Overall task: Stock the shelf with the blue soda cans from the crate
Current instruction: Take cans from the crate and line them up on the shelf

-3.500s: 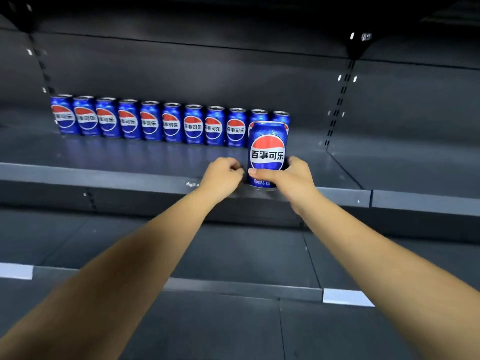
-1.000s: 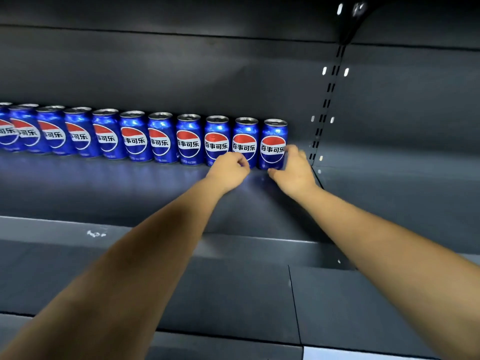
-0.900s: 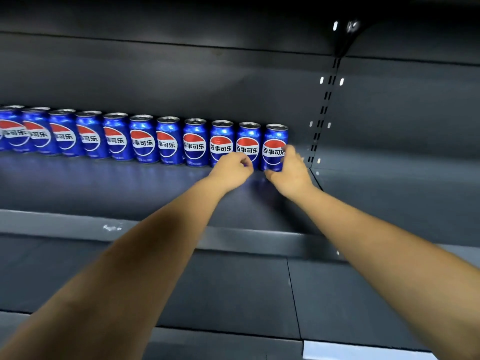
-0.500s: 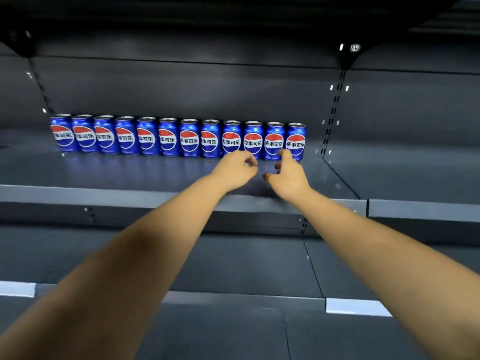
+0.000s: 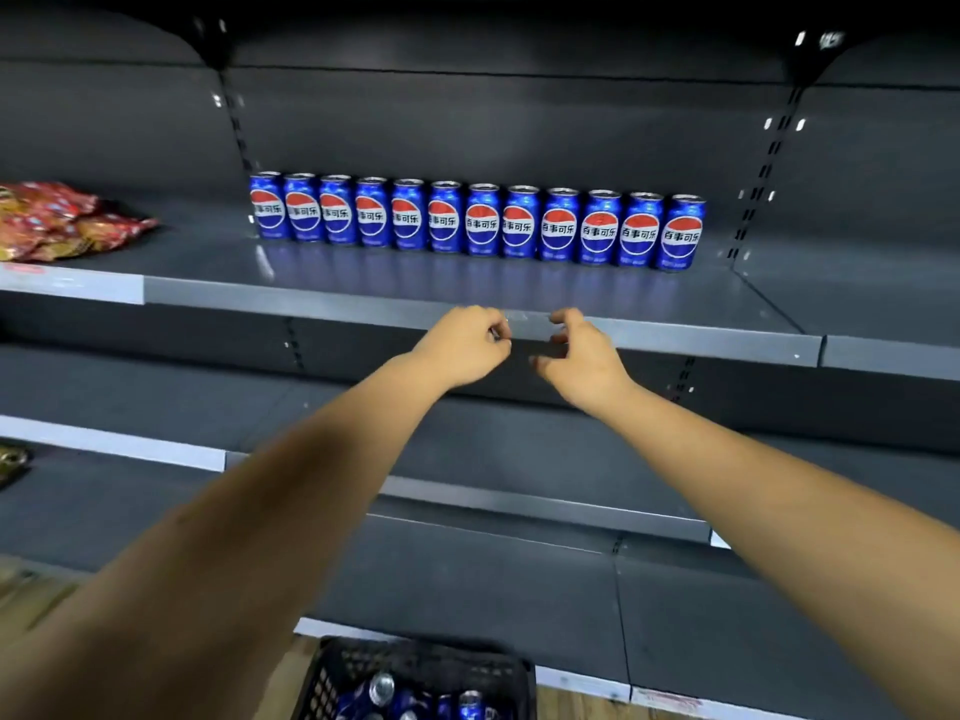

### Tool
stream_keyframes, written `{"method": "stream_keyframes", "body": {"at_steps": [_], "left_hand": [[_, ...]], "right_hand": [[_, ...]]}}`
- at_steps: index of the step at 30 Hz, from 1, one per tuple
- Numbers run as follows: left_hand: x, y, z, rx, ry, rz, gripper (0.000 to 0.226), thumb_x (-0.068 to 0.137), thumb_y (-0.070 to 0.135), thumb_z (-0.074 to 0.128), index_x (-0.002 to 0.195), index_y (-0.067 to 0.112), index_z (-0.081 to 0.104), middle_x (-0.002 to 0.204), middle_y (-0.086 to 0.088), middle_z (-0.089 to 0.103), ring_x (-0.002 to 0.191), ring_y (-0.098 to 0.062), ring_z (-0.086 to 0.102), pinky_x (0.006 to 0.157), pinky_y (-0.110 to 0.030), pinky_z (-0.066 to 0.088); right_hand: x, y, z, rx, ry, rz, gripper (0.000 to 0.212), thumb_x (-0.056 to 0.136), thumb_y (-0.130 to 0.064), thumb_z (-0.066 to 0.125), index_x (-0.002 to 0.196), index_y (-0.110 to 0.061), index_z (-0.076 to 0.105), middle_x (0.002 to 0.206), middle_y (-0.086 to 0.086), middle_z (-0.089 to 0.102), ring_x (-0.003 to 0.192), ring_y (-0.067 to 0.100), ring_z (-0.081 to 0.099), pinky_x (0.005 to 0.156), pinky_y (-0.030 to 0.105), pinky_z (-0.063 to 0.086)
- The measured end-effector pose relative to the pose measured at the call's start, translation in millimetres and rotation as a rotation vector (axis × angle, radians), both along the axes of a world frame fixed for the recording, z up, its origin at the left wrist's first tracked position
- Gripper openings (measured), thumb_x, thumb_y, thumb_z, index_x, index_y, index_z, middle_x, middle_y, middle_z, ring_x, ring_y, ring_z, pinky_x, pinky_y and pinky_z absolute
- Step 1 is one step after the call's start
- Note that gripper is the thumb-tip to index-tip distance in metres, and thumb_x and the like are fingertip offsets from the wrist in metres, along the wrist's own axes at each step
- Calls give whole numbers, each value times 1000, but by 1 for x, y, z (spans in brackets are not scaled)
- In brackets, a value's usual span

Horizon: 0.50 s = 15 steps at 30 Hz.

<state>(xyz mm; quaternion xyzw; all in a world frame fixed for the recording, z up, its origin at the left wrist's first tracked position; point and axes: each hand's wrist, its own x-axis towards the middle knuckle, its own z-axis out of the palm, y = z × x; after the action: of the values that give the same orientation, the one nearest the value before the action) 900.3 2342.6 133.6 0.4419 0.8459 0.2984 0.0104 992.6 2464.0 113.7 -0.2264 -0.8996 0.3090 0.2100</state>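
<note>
Dark metal shelf [image 5: 363, 304] carries twelve blue soda cans [image 5: 483, 220] along its back; more lie in the crate [image 5: 332, 667] below. Left hand [image 5: 462, 345] curled empty, right hand [image 5: 582, 356] loosely open. Cans look rigid, smooth, fairly heavy: grasp round the middle.

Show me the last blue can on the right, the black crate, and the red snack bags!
last blue can [image 5: 680, 235], head view, on its round logo.
black crate [image 5: 415, 662], head view, on its far mesh wall.
red snack bags [image 5: 57, 220], head view, middle of the pile.
</note>
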Motion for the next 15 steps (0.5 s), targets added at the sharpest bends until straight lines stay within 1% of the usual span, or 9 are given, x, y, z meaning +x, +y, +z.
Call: {"method": "stream_keyframes", "body": {"at_steps": [2, 4, 7, 10, 13, 15], "left_hand": [[2, -12, -5, -73, 33, 19, 21, 92, 16, 54, 108, 7, 64, 98, -8, 66, 92, -23, 60, 83, -31, 48], [4, -19, -9, -115, 47, 34, 21, 92, 16, 53, 108, 8, 64, 97, -8, 67, 93, -24, 60, 85, -34, 48], [12, -23, -13, -129, 49, 58, 21, 91, 17, 53, 107, 10, 63, 93, -4, 64, 92, -23, 59, 85, -33, 48], [23, -24, -20, -141, 49, 56, 21, 91, 17, 52, 107, 10, 63, 85, 1, 57, 90, -22, 59, 82, -31, 47], [34, -26, -31, -166, 49, 60, 21, 92, 17, 51, 108, 10, 62, 80, 5, 53, 85, -18, 55, 79, -29, 45], [39, -27, -41, -159, 35, 71, 21, 92, 17, 51, 107, 11, 63, 73, 9, 49, 80, -17, 52, 77, -28, 45]], "right_hand": [[5, -8, -3, 8, -15, 38, 56, 87, -17, 65, 136, -9, 39, 132, 12, 49, 117, 25, 50, 86, 26, 39], [9, -14, -4, 23, -34, 79, 58, 87, -17, 64, 137, -9, 38, 132, 12, 50, 119, 25, 50, 89, 28, 40], [15, -17, -7, 54, -64, 121, 59, 87, -16, 64, 138, -8, 37, 132, 13, 49, 119, 25, 50, 89, 24, 37], [20, -19, -12, 22, -73, 126, 59, 86, -15, 65, 138, -9, 38, 131, 13, 49, 118, 24, 50, 87, 22, 36], [30, -21, -22, -3, -104, 140, 59, 86, -15, 63, 139, -10, 37, 130, 11, 49, 117, 22, 49, 83, 20, 35], [37, -23, -30, 6, -129, 164, 59, 87, -14, 62, 139, -11, 36, 132, 11, 48, 117, 22, 49, 84, 21, 37]]}}
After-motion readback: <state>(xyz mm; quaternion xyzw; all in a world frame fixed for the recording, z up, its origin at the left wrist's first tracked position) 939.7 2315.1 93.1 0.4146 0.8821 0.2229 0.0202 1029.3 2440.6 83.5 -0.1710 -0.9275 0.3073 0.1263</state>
